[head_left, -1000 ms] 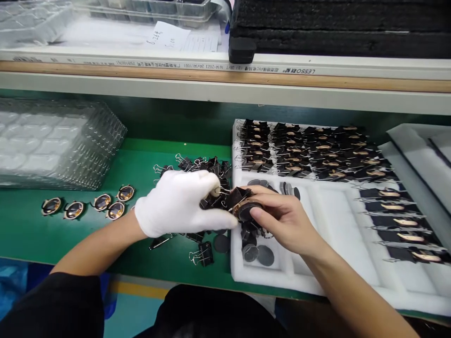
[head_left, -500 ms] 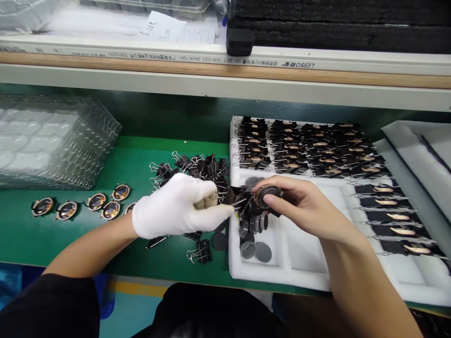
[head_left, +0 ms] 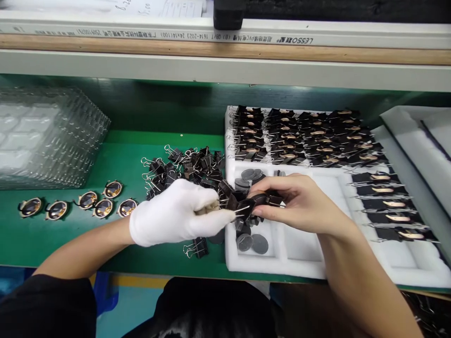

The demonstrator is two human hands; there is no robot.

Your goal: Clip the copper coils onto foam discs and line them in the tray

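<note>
My left hand (head_left: 179, 209), in a white glove, is closed on the wire handles of a black binder clip (head_left: 243, 205). The clip's jaw is at the edge of a round dark watch case (head_left: 260, 197), seen edge-on; whether it bites cannot be made out. My bare right hand (head_left: 299, 204) pinches the case between thumb and fingers. Another black clip (head_left: 275, 200) shows at the case's right side, partly hidden by the fingers. Below lie dark round discs (head_left: 260, 244) in a white foam tray (head_left: 299, 266).
Loose binder clips (head_left: 202, 164) are heaped behind my left hand. Several gold-rimmed watch cases (head_left: 103, 208) lie on the green table at left, before stacked clear plastic trays (head_left: 38, 141). Clipped cases (head_left: 289, 136) fill the foam tray's back rows. A shelf edge (head_left: 193, 68) crosses above.
My right hand has turned the watch case from face-up to edge-on, and the left hand's clip has come up against it. The whole view has shifted slightly.
</note>
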